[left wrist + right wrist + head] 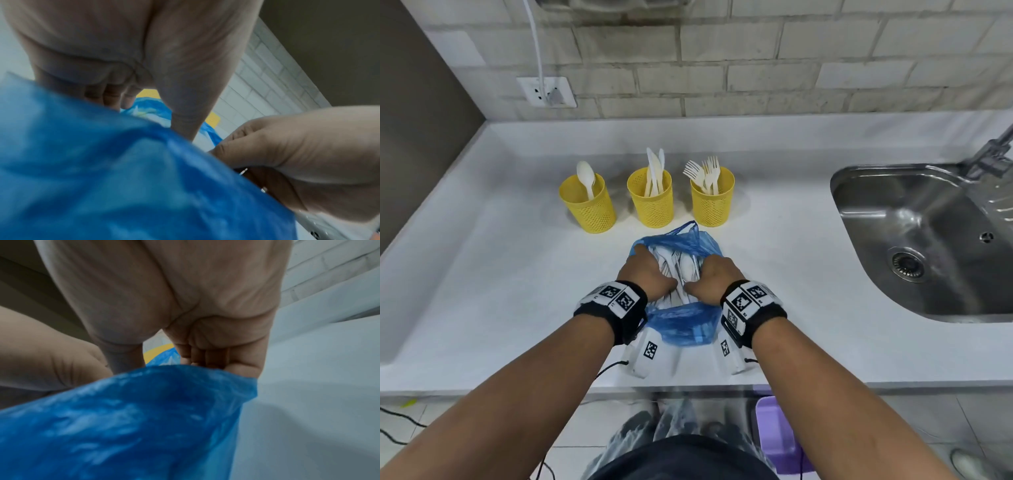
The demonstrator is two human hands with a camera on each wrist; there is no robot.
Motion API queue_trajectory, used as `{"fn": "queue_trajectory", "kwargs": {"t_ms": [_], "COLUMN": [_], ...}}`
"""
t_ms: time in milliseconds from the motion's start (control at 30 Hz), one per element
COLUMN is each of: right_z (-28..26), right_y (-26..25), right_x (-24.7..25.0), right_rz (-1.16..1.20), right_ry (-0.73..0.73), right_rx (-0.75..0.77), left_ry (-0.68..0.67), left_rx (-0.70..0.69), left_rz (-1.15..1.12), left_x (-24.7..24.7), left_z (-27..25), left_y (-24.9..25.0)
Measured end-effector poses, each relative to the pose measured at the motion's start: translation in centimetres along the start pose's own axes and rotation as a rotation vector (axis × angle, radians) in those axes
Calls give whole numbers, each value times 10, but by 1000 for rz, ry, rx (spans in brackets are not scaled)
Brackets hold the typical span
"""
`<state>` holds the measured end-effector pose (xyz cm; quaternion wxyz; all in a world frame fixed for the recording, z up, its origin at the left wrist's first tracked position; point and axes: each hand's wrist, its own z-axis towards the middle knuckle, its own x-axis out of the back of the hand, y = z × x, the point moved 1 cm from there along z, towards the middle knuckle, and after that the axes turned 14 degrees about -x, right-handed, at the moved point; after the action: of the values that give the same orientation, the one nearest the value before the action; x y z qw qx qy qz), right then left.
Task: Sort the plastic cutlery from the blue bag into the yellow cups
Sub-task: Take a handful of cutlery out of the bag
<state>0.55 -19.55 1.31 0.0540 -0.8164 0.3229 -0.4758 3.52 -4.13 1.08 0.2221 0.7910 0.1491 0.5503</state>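
Observation:
A blue bag (681, 323) lies on the white counter (482, 274) with white plastic cutlery (683, 270) showing in its open mouth. My left hand (647, 270) grips the mouth's left edge and my right hand (714, 277) grips its right edge, fingers curled. Behind the bag stand three yellow cups: the left cup (589, 209) holds spoons, the middle cup (651, 202) knives, the right cup (712, 202) forks. In the left wrist view my curled left hand (115, 97) meets the bag (123, 178). The right wrist view shows my right hand (205, 356) curled at the bag (133, 418).
A steel sink (859, 192) with a faucet (993, 150) lies to the right. A wall socket (548, 92) with a plugged white cable sits on the brick wall at the back left. A purple bin (774, 435) stands on the floor under the counter's front edge.

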Motion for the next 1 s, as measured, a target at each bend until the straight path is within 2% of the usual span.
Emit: {"fn": "queue_trajectory", "kwargs": {"t_ms": [267,533,667,867,1000], "right_z": [-3,-2,-3,1,3], "right_y": [-3,1,2,6,9], "right_x": [-1,3,4,5,5], "right_rz": [13,173,223,247,286], "right_ry": [42,60,61,15,13], "right_rx": [3,-21,45,41,39], "left_ry": [-49,29,19,5,48], "left_rx": [12,-13,-17,17,37], "left_rz": [21,-10,-136,-342,-443], "left_x": [1,4,4,0,-1], "left_z": [0,-8,-10,-10,-12], "left_y": [2,3,5,6,7]}}
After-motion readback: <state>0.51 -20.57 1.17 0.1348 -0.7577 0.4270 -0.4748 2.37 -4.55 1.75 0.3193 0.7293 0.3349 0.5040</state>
